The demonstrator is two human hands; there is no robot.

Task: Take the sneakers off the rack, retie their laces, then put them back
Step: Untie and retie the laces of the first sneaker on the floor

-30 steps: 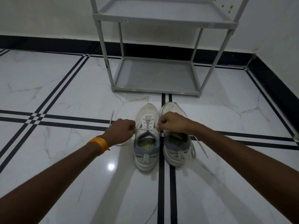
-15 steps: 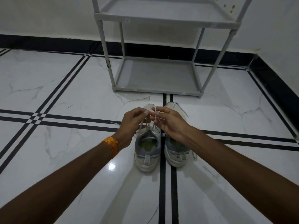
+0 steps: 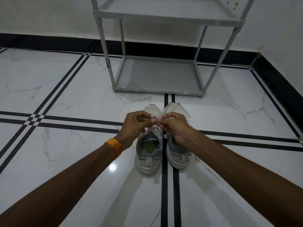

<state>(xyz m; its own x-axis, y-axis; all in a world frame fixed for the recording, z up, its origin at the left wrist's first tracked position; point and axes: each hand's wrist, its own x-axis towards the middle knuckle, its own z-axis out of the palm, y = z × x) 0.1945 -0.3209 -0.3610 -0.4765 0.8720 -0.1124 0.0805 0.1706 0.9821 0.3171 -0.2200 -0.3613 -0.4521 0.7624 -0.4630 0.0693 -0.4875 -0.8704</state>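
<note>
Two white and grey sneakers stand side by side on the floor, toes toward the rack: the left sneaker (image 3: pixel 149 151) and the right sneaker (image 3: pixel 177 154). My left hand (image 3: pixel 136 125) and my right hand (image 3: pixel 173 126) meet above the left sneaker's tongue, each pinching a strand of its white lace (image 3: pixel 154 119). The right sneaker's lace (image 3: pixel 185 110) trails loose beside its toe. The hands hide both shoes' middles.
A grey two-shelf rack (image 3: pixel 157 76) stands just beyond the sneakers against the white wall, both shelves bare. The floor is glossy white marble with black stripes (image 3: pixel 164 194). A black skirting (image 3: pixel 278 82) runs along the right wall.
My hands were apart, pulling the lace ends sideways; they came together over the left sneaker and now hold the lace pinched between fingertips, slightly higher.
</note>
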